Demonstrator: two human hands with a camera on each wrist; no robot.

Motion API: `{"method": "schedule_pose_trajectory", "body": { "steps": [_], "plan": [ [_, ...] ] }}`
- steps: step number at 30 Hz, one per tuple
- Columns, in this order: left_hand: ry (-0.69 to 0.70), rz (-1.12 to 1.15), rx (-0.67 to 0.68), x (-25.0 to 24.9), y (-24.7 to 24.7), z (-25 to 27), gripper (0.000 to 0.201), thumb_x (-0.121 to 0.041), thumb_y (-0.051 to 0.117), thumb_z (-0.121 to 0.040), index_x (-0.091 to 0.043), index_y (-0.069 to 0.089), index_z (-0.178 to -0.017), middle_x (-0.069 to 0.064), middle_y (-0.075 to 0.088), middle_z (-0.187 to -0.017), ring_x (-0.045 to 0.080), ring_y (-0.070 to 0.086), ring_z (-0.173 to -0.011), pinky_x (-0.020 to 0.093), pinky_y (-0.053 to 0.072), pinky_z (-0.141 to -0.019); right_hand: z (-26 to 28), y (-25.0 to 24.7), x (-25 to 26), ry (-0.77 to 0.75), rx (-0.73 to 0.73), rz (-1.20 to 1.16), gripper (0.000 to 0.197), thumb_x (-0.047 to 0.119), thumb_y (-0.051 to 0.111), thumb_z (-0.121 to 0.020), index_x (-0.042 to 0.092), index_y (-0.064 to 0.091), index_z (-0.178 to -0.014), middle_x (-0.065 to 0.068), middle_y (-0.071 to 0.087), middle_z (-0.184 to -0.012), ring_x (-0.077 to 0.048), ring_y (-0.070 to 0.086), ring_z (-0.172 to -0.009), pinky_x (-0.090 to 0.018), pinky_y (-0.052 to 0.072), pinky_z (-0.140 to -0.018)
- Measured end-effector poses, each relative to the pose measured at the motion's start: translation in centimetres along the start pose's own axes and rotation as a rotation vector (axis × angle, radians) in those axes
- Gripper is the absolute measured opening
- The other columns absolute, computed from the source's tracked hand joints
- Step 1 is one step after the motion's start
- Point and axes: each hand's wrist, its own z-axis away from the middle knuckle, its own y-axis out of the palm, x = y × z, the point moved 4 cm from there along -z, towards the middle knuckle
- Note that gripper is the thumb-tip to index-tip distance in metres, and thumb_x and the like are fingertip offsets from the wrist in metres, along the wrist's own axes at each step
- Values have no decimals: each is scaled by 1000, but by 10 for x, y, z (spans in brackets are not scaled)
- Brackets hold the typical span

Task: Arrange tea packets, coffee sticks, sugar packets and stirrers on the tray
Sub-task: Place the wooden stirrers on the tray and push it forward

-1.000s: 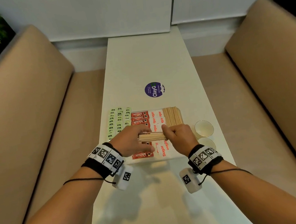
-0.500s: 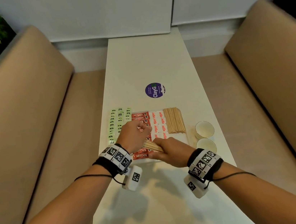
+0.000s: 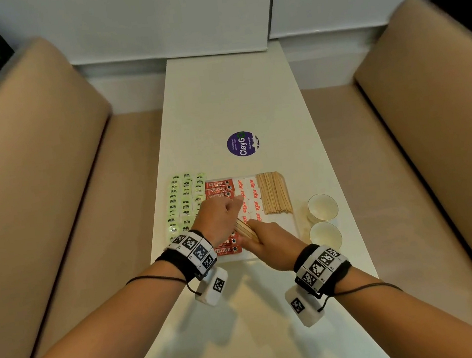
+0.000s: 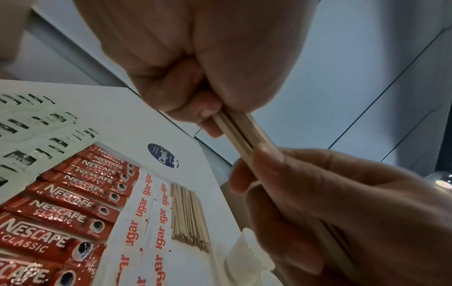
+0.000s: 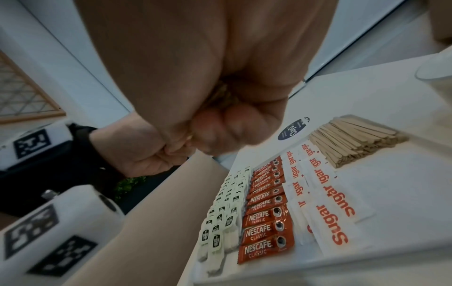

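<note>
Two empty glass cups [image 3: 322,207] stand just right of the white tray [image 3: 295,232], one behind the other, near the table's right edge. A round purple ClayGo sticker [image 3: 242,143] lies on the white table [image 3: 227,96] beyond the tray. Rows of pale green tea packets [image 3: 185,203] lie on the table just left of the tray, touching its edge. Tan padded benches [image 3: 34,181] flank the narrow table, white wall panels close the far end, and dark foliage shows in both upper corners.

On the tray, red Nescafé Classic coffee sticks [image 5: 265,222] overlap in a column at the left, white sugar packets [image 5: 325,193] with orange lettering lie beside them, and a pile of flat wooden stirrers [image 3: 274,192] lies at the far right.

Above the tray's near part, both hands grasp a small bundle of stirrers [image 4: 240,133], tilted. The left hand [image 3: 219,218] pinches the upper end with curled fingers; the right hand [image 3: 270,245] is clenched round the lower end.
</note>
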Motion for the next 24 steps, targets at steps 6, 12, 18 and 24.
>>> {"method": "schedule_pose_trajectory", "body": {
  "steps": [6, 12, 18, 24],
  "plan": [
    [142, -44, 198, -7, 20, -9, 52, -37, 55, -101, -12, 44, -56, 2, 41, -53, 14, 35, -49, 28, 30, -50, 1, 7, -5, 69, 96, -107, 34, 51, 47, -103, 18, 48, -96, -10, 70, -79, -21, 70, -53, -37, 58, -54],
    [94, -63, 77, -5, 23, -20, 50, -52, 51, -99, -13, 55, -68, 1, 56, -65, 16, 50, -58, 33, 42, -57, -6, 2, -16, 80, 35, -111, 30, 44, 36, -107, 25, 40, -84, -4, 60, -71, -15, 62, -48, -23, 44, -48],
    [217, -213, 262, -9, 33, -33, 60, -39, 29, -108, -14, 45, -57, 2, 46, -52, 15, 42, -49, 30, 29, -56, -4, 6, -22, 111, 50, -194, 36, 51, 40, -105, 19, 48, -88, -8, 68, -75, -16, 62, -52, -27, 51, -53],
    [304, -227, 376, -14, 48, -46, 55, -38, 30, -108, -15, 40, -60, 2, 42, -55, 16, 37, -50, 31, 32, -53, -21, -19, -46, 152, 81, -15, 58, 59, 56, -96, 6, 59, -74, -3, 48, -64, -12, 40, -53, -26, 37, -55]
  ]
}}
